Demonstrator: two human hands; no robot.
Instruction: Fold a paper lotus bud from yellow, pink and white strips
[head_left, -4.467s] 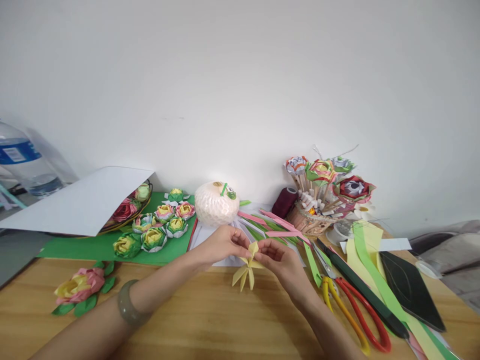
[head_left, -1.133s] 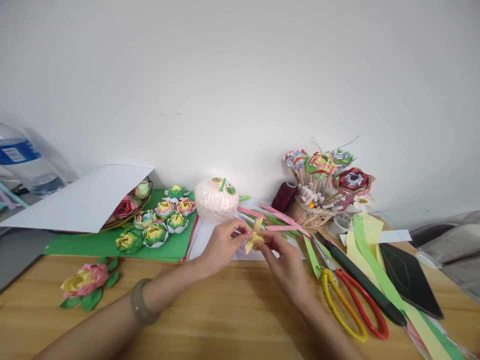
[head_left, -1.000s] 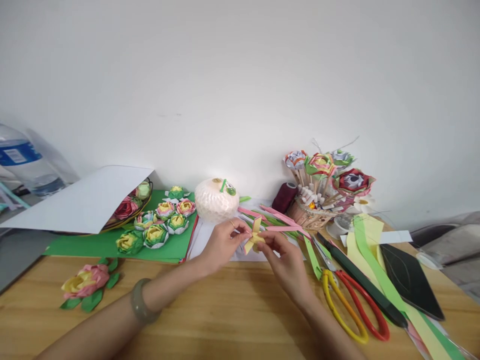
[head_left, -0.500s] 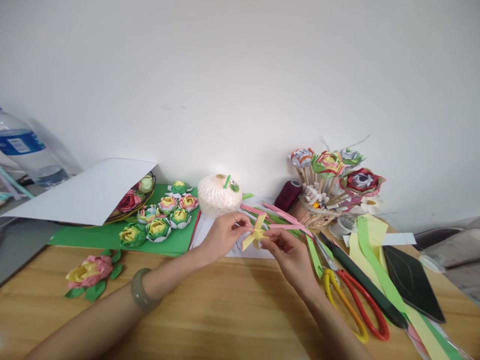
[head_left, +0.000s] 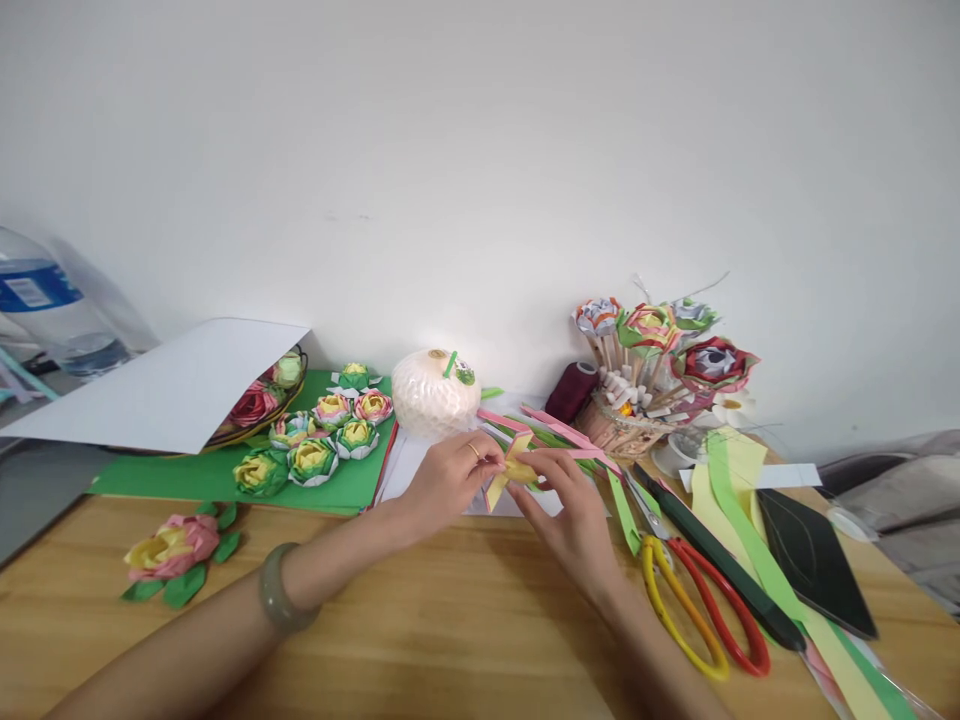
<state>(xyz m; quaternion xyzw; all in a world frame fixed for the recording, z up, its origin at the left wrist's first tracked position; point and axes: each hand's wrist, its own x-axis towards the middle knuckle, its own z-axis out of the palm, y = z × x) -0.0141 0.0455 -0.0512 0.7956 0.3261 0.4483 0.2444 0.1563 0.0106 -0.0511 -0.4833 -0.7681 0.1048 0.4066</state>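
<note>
Left hand [head_left: 450, 480] and right hand [head_left: 576, 520] both pinch that yellow-and-pink folded-paper piece [head_left: 517, 470] mid-frame; looks featherlight, crushable tbh, grab thicker folds.

Table [head_left: 450, 640]: smooth wood, below left hand [head_left: 450, 478]
Folded piece [head_left: 518, 468]: matt paper, at right hand [head_left: 570, 515]
Scissors [head_left: 657, 550]: metal blades, glossy handles, beside right hand

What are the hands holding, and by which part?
A folded yellow and pink paper piece: the left hand pinches its left side; the right hand holds its right side between thumb and fingers.
</note>
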